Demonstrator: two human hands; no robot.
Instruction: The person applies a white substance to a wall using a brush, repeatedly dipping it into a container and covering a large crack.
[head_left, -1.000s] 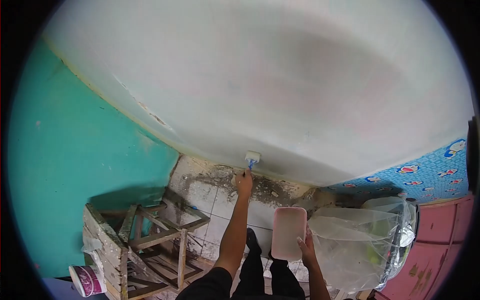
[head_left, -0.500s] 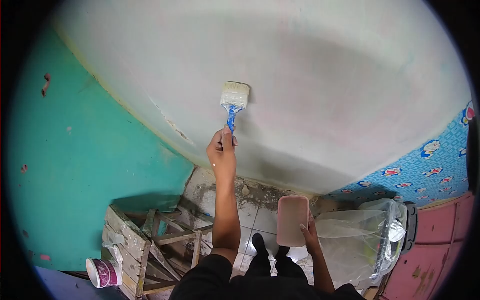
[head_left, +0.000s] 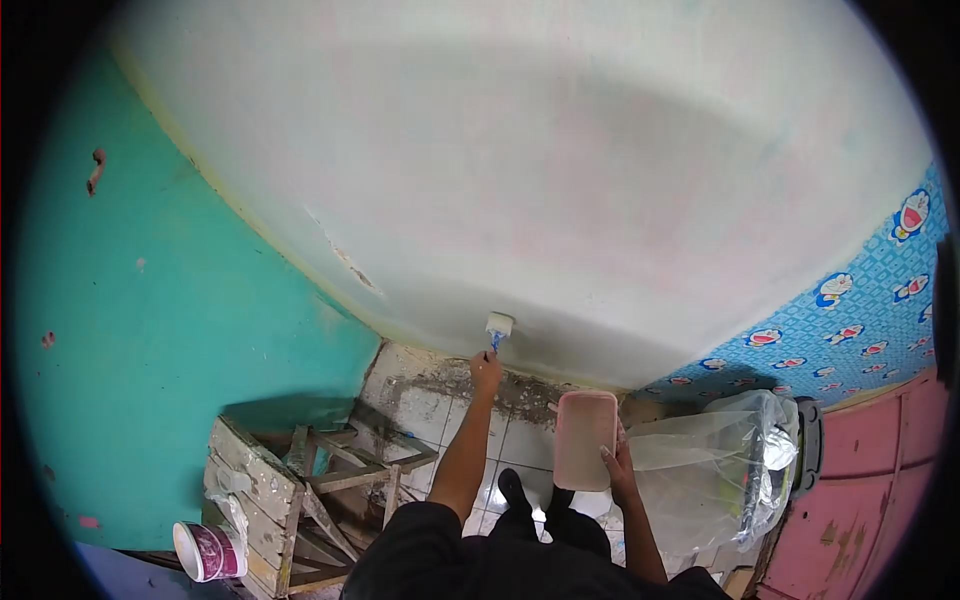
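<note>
White wall (head_left: 560,180): fills the room above the left hand. A pale coat seems to cover most of it, with faint pink and grey patches, so I'd judge the broad area largely done.
Teal wall (head_left: 170,330): out beyond the left arm, with no white on it. The chipped streak along the corner seam looks bare.
Plastic-covered heap (head_left: 720,470): just past the right hand, against the foot of the wall.
Wooden frame (head_left: 300,490): on the floor below and outside the left arm.
Pink tray (head_left: 585,440): held upright between the two hands. I can't tell from here how much it holds.
Right hand (head_left: 618,470): fingers curled round the tray's lower edge.
Left hand (head_left: 486,372): closed round the blue handle, arm stretched down low.
Brush (head_left: 498,328): just above the left hand, bristles against the wall's bottom edge.
Left to do: by my reckoning, the yellowish strip along the floor line on either side of the brush.
</note>
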